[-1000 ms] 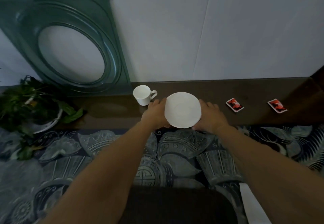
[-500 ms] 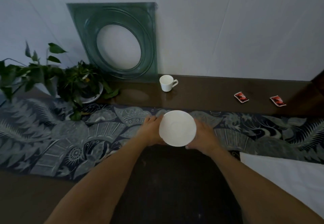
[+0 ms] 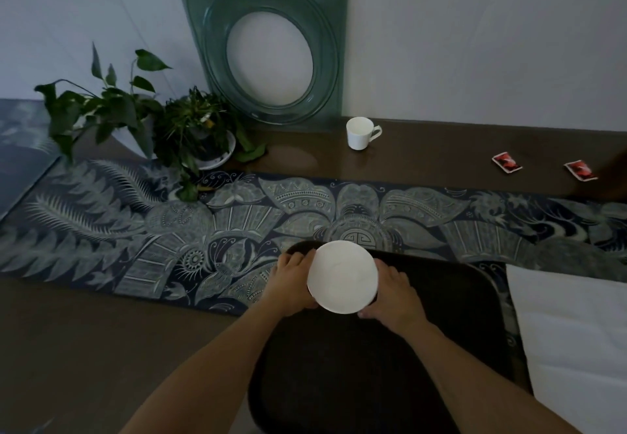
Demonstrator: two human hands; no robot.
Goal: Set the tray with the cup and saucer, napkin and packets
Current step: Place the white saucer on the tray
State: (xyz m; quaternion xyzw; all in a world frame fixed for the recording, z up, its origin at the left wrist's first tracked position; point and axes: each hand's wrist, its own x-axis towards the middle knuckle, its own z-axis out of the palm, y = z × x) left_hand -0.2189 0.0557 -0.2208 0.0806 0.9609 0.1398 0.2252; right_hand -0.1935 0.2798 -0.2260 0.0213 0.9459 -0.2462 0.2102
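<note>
Saucer (image 3: 342, 277) is now over the far left corner of the dark tray (image 3: 441, 348), where a second ago it was still out near the back of the table beside the cup. I have drawn it toward me across the patterned runner (image 3: 135, 230), and half a second ago it hung just at the tray's far edge. My left hand (image 3: 291, 284) grips its left rim and my right hand (image 3: 393, 292) grips its right rim, fingers of both curled under the edge. I cannot tell whether the saucer already rests on the tray or hangs just above it.

So the first piece is as good as delivered, I judge; what is left is to set it flat and let go.

Everything else waits where it was. The cup (image 3: 360, 133) stands upright at the back of the table, near the green glass panel (image 3: 271, 43), well apart from the tray. The two red packets (image 3: 507, 163) (image 3: 580, 170) lie at the far right. The white napkin (image 3: 573, 332) lies just beside the tray's right edge. A potted plant (image 3: 190, 128) sits at the left. The cup goes on the saucer next, I reckon, so it needs to sit level first.
</note>
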